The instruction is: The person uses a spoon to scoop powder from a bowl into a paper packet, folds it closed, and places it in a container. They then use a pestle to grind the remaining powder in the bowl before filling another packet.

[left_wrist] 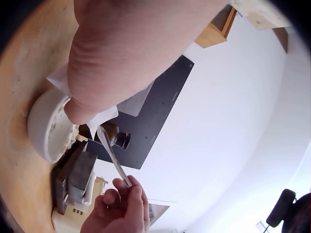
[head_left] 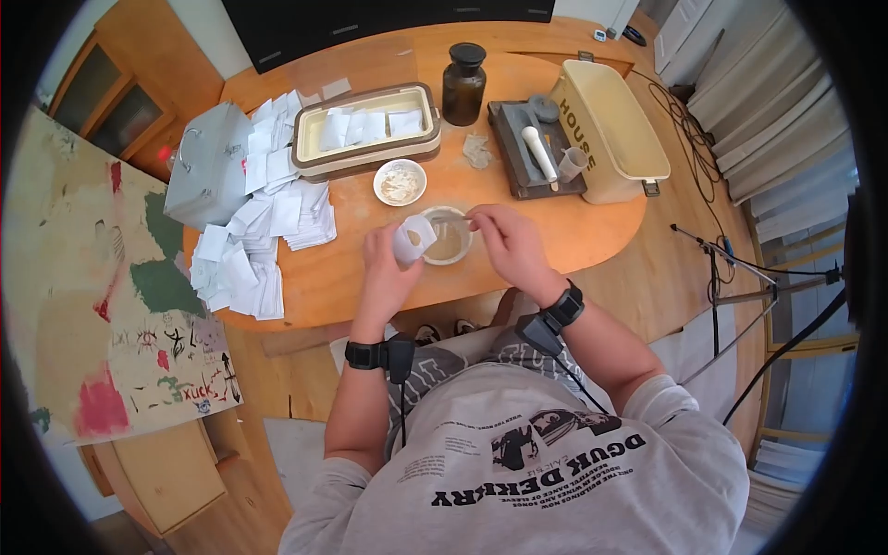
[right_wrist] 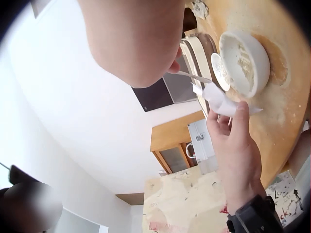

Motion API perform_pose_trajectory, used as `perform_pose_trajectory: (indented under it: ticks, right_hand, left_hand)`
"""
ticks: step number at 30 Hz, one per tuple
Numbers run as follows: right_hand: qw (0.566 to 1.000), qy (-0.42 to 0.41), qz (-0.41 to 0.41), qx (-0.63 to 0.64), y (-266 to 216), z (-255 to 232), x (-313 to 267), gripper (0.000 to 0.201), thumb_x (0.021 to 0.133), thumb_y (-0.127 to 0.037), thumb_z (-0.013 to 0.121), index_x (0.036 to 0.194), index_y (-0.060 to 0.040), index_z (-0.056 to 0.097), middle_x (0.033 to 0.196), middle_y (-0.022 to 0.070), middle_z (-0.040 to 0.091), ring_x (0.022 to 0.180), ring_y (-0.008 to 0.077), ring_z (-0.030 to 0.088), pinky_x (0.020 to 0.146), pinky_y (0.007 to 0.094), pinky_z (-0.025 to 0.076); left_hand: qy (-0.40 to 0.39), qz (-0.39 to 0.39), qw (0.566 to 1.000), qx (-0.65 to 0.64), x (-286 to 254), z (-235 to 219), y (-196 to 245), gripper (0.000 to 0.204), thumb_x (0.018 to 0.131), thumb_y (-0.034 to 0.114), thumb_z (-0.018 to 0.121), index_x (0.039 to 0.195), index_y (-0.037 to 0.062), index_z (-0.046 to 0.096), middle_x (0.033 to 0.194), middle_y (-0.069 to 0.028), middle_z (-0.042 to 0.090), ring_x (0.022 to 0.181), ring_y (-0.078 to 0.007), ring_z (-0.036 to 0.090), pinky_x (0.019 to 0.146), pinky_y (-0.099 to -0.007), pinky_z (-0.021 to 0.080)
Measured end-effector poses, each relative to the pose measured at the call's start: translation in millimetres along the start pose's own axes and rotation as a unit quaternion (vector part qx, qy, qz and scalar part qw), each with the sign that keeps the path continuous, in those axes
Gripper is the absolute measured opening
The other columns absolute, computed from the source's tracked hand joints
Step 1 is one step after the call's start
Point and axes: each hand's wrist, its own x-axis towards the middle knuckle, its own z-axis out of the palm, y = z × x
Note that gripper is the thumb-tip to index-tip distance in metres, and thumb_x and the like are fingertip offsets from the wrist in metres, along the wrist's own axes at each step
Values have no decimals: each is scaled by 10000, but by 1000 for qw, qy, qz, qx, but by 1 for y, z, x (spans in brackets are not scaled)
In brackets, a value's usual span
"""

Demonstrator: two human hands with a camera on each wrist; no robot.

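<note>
My left hand [head_left: 387, 270] grips a small white paper packet [head_left: 413, 239] between thumb and fingers, its mouth spread wide. In my right hand [head_left: 511, 245] a slim spoon [left_wrist: 114, 158] is pinched by the handle, with its tip at the packet's opening in the right wrist view. Below and beside both hands sits a thick white bowl [right_wrist: 263, 65], pale residue coating its inside. Just beyond the left hand, a smaller white bowl [head_left: 400, 203] contains pale powder. The left wrist view shows the right hand's fingers curled around the spoon handle.
Folded white packets [head_left: 302, 215] pile up at left beside a silver case [head_left: 205, 153]. Behind stand a cream tray [head_left: 370, 159] holding packets and a dark jar [head_left: 463, 88]. To the right are a dark stand with a white pestle [head_left: 536, 153] and a cream bin [head_left: 615, 139].
</note>
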Motion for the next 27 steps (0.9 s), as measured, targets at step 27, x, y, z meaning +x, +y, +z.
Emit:
perform_pose_trajectory:
  ticks: [27]
  right_hand:
    - [874,38,314,368,55,7,-12,178,1033,-133,518,1012,-21,656,841,30,677,695,74,536,666,222,463]
  left_hand:
    - [12,-5,1000,7,-1,-7,4,583,799,42,726,1319,18,462,1249,-212,475,1224,-407,461,1056,-445,408]
